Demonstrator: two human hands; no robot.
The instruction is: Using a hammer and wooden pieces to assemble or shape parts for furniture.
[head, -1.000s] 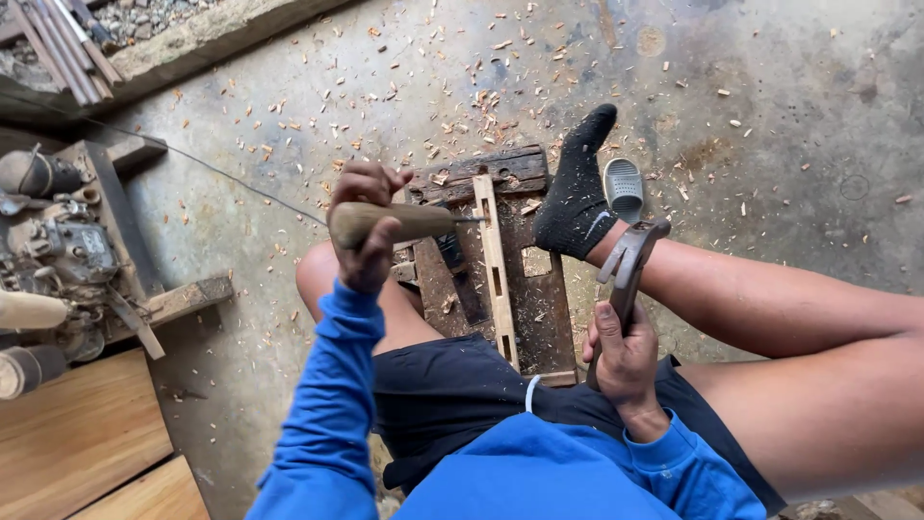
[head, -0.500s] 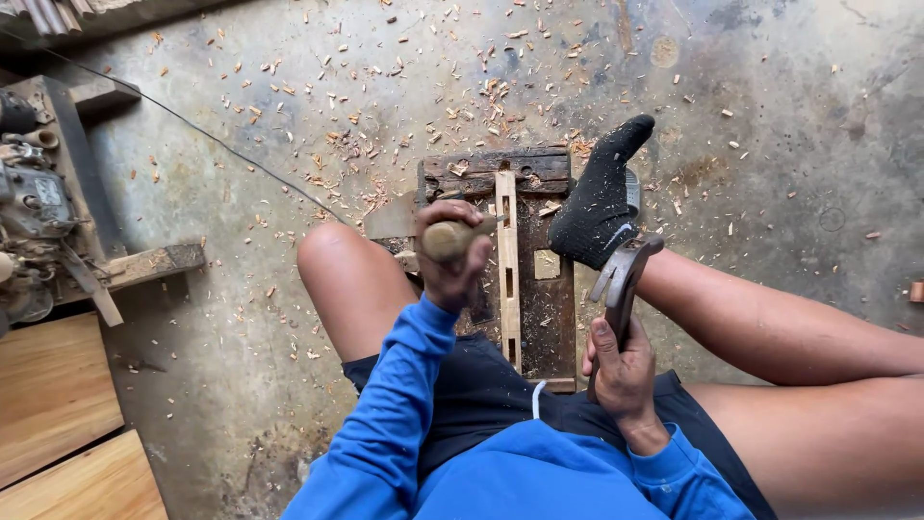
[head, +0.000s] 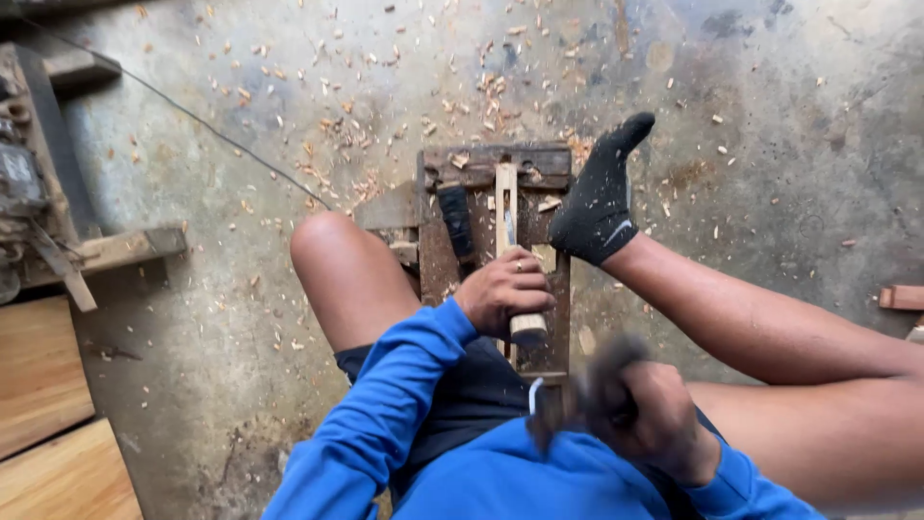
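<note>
My left hand (head: 502,289) is closed around a short pale wooden piece (head: 527,329), holding it down on a dark wooden work board (head: 481,166) on the floor between my legs. My right hand (head: 647,409) sits lower, close to my lap, and grips a dark tool (head: 576,387) that is too motion-blurred to make out. A foot in a black sock (head: 599,197) rests on the board's right edge. A black bar (head: 455,220) and a light wooden strip (head: 505,197) lie on the board.
Wood shavings (head: 366,144) litter the concrete floor. A machine on a wooden frame (head: 38,183) stands at the left, with light planks (head: 48,385) below it. A thin cable (head: 192,116) crosses the floor. A small wooden block (head: 900,297) lies at the right edge.
My left hand has brought the wooden piece from up in the air down onto the board. My right hand has pulled the tool back from beside the foot toward my lap, now blurred.
</note>
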